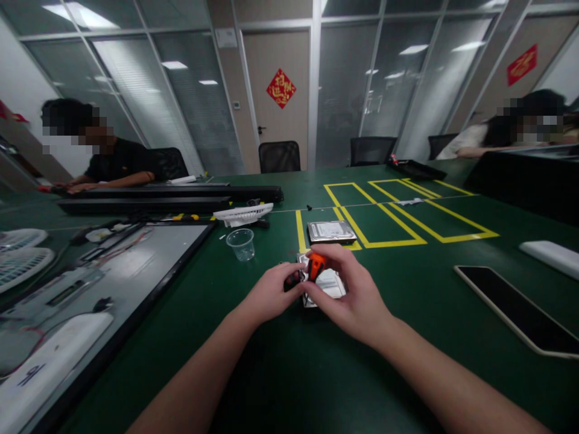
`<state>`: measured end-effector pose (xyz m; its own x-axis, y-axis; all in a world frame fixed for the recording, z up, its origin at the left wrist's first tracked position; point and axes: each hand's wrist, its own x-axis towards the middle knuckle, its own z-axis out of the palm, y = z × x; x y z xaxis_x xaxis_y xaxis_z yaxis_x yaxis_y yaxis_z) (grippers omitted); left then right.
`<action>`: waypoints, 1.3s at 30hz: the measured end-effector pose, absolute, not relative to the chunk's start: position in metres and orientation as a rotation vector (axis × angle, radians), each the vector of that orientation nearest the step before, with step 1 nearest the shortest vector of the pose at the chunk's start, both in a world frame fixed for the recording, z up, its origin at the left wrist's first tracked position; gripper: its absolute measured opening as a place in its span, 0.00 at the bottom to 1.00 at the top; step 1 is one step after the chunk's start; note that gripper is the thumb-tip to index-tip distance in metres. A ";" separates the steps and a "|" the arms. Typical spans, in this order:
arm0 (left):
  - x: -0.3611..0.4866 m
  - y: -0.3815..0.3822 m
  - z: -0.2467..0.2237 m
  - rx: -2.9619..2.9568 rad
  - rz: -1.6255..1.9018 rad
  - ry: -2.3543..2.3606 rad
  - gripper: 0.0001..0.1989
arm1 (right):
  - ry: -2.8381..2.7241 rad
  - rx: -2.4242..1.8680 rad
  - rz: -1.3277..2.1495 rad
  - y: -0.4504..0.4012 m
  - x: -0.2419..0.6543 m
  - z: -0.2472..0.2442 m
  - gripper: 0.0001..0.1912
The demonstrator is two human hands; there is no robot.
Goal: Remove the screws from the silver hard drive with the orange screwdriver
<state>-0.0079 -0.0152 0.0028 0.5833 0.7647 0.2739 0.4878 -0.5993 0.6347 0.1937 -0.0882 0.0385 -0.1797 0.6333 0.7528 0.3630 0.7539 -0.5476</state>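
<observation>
My right hand (357, 292) is closed round an orange-and-black screwdriver (316, 265) by its handle; the tip is hidden. Close beside it, my left hand (271, 290) is pinched on something small and dark that I cannot make out, near the screwdriver's lower end. Under both hands lies a silver hard drive (332, 284), partly covered by the fingers. Just beyond it a second hard drive (332, 231) rests flat by the yellow tape.
A clear plastic cup (241, 245) stands left of my hands. Further left lies a large flat panel (154, 259) with parts on it. A phone (520, 307) lies right on the green table (289, 386). Two people sit across, left and right.
</observation>
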 end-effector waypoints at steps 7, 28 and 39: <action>-0.008 -0.015 0.002 2.344 0.755 0.983 0.13 | -1.790 -0.739 0.210 -0.088 0.194 0.047 0.23; -0.007 -0.015 0.001 2.294 0.787 0.945 0.11 | -1.895 -0.697 0.257 -0.093 0.192 0.048 0.31; -0.007 -0.015 0.000 2.321 0.756 0.985 0.11 | -1.813 -0.741 0.225 -0.087 0.194 0.042 0.24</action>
